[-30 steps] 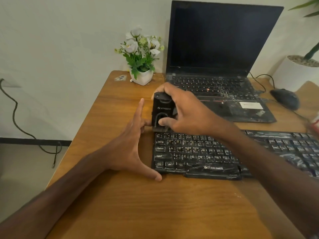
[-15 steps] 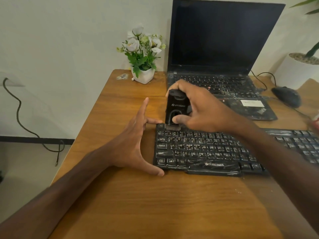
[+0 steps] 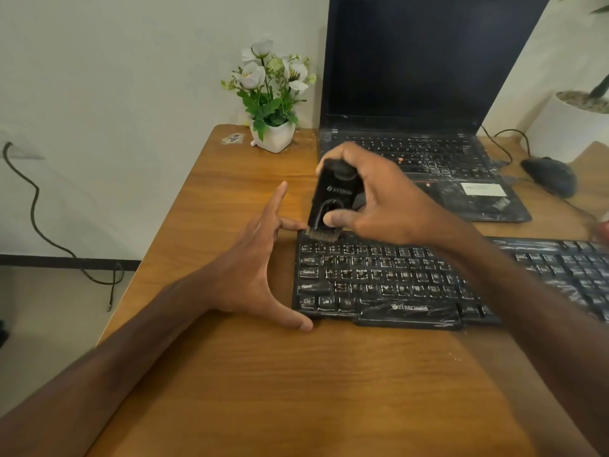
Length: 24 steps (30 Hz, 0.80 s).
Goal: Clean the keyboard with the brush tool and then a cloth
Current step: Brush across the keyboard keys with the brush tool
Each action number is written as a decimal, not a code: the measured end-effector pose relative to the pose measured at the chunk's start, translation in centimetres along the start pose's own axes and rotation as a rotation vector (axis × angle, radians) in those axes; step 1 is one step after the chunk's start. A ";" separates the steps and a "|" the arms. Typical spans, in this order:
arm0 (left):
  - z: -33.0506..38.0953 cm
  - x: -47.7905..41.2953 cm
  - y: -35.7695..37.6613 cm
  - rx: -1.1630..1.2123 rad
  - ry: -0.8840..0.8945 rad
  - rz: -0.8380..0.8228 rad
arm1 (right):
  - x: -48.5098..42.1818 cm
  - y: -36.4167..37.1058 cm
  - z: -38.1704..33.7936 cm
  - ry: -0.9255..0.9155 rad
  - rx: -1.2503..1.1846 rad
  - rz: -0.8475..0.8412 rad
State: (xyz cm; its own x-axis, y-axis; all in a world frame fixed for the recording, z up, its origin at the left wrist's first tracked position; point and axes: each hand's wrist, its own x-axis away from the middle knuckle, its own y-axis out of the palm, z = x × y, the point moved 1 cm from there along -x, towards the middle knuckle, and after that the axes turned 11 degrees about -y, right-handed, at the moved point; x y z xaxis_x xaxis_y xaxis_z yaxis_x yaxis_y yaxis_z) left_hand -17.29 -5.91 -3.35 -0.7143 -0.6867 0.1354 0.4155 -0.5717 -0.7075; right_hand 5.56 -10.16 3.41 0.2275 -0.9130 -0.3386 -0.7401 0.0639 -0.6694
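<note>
A black keyboard [image 3: 389,282] with a plastic film over it lies across the wooden desk [image 3: 296,374]. My right hand [image 3: 385,199] grips a black brush tool [image 3: 331,196], held upright, its bristles on the keyboard's top-left corner. My left hand [image 3: 253,262] is spread with straight fingers against the keyboard's left edge, thumb at the near corner and a fingertip at the far corner. No cloth is in view.
An open black laptop [image 3: 425,127] stands behind the keyboard. A small white pot of flowers [image 3: 273,97] sits at the desk's back left. A black mouse [image 3: 550,174] and a large white planter [image 3: 570,127] are at the right. A cable hangs on the wall at left.
The brush in my right hand slid a little to the right along the keyboard's top row, then back towards the top-left corner. My left hand kept bracing the left edge.
</note>
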 end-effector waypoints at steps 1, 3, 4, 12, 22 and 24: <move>0.0 0.0 0.0 -0.001 0.003 0.000 | 0.1 0.4 0.1 0.008 -0.004 -0.020; 0.1 0.0 0.0 -0.011 0.007 0.008 | -0.2 0.7 0.5 0.015 0.015 -0.030; 0.2 0.0 0.0 -0.011 0.004 0.012 | -0.5 0.6 0.5 0.016 0.033 -0.029; 0.2 0.2 0.0 0.013 -0.021 0.007 | -0.9 0.9 0.2 0.016 -0.059 -0.022; 0.1 0.1 0.0 0.015 0.001 0.012 | -0.2 0.5 0.6 0.017 -0.011 -0.013; 0.2 0.1 0.0 0.009 0.005 0.010 | 0.2 -0.2 1.2 0.052 -0.044 -0.007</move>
State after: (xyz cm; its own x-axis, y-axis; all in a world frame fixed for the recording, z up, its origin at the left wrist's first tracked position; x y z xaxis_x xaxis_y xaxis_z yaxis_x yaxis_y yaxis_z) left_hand -17.28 -6.09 -3.21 -0.7128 -0.6901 0.1252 0.4278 -0.5692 -0.7021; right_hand 6.47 -9.91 2.66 0.2003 -0.9334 -0.2978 -0.7662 0.0402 -0.6414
